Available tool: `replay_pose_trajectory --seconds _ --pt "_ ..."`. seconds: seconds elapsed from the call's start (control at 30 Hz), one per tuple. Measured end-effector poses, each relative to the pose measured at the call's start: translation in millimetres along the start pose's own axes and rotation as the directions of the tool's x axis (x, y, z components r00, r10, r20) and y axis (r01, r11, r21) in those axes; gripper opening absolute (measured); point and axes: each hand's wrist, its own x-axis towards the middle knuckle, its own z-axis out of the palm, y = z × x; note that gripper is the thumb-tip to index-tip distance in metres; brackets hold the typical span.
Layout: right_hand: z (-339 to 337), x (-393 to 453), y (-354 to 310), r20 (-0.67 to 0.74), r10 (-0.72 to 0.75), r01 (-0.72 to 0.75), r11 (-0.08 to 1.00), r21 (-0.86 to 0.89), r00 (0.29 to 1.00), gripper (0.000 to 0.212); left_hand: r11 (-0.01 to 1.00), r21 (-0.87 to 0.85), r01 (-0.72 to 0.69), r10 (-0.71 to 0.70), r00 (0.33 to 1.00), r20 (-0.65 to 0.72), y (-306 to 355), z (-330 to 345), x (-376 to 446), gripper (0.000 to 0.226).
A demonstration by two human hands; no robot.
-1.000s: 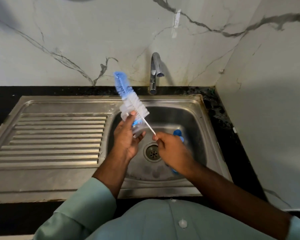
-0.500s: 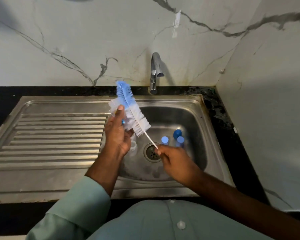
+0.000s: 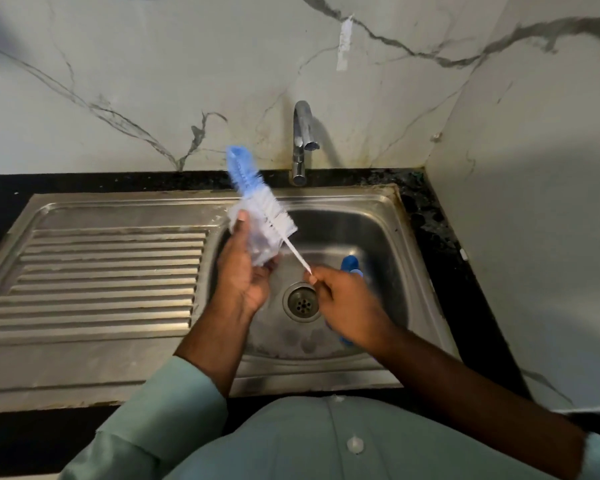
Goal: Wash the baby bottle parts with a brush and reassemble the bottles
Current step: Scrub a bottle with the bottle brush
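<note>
clear plastic baby bottle (image 3: 257, 245) sits in our left hand (image 3: 242, 271), held up over the left edge of the stainless steel sink basin (image 3: 368, 230) — our fingers curl around its body, thumb up along the near side. the bottle is blurred, so we cannot tell which way its mouth points. our right hand (image 3: 347, 303) pinches the thin white handle of the long bottle brush (image 3: 257, 202) between thumb and fingertips, the other fingers curled in. the brush slants up and to the left from that grip; its white bristle section lies against the bottle's upper side, and its blue bristle tip sticks out past the bottle, in front of the black counter strip (image 3: 84, 183) at the wall. down in the basin, a small blue bottle part (image 3: 350, 263) shows just beyond our right knuckles, and another bit of blue peeks out under that wrist. the round metal drain (image 3: 301, 302) lies between our two hands, and the chrome tap (image 3: 302, 143) stands behind the basin — beside it, the ribbed draining board (image 3: 101, 271) stretches left.
</note>
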Motion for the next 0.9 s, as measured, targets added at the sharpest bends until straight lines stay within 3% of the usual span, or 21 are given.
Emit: replay_pose_trajectory --seconds 0.1,0.23,0.37,0.5,0.57,0.63,0.7,0.77,0.83,0.9 --pt "-0.2 -23.6 -0.1 0.108 -0.113 0.115 0.993 -0.017 0.988 0.014 0.999 0.035 -0.022 0.022 1.0 0.014 12.3 -6.8 9.7 0.07" --pt "2.9 7.0 -9.7 -0.057 0.011 -0.006 0.997 0.081 0.998 0.019 0.998 0.048 0.031 -0.032 0.999 0.025 -0.8 7.1 -3.4 0.059" --pt "0.2 -18.7 -5.0 0.115 -0.107 0.101 0.993 0.055 0.988 0.015 0.993 -0.108 -0.051 0.052 0.999 0.004 13.1 -1.3 7.7 0.074" --pt "-0.5 7.5 -6.8 -0.015 0.042 -0.041 0.997 0.062 0.999 0.02 0.999 -0.038 0.016 -0.016 1.0 0.009 -2.0 7.8 -2.6 0.06" --pt "0.3 7.5 -4.1 0.009 0.035 -0.035 0.999 0.034 0.999 0.019 0.997 -0.069 0.024 -0.026 0.999 -0.027 2.9 8.0 0.2 0.056" --pt "1.3 -10.8 1.8 0.078 -0.02 0.019 1.0 0.012 0.997 0.018 0.995 -0.103 -0.003 -0.001 0.999 -0.034 11.6 1.3 10.1 0.07" --pt "3.4 -18.1 4.8 0.111 -0.027 0.025 0.999 0.024 0.993 0.017 1.0 0.002 -0.008 0.008 0.999 -0.036 10.0 -1.5 10.0 0.067" --pt "6.3 1.1 2.4 0.034 0.075 -0.079 0.991 0.106 0.997 0.02 0.994 0.11 0.019 -0.015 0.999 -0.038 -0.4 4.3 3.9 0.051" --pt "9.2 13.0 -1.7 0.009 0.108 -0.108 0.982 0.152 0.994 0.02 0.998 0.058 0.024 -0.02 0.998 -0.061 -2.7 5.8 5.0 0.046" --pt "11.2 5.8 -0.1 0.07 0.041 -0.051 0.988 0.147 0.997 0.019 0.996 -0.083 -0.01 0.001 0.994 -0.105 9.2 -0.7 17.0 0.049"
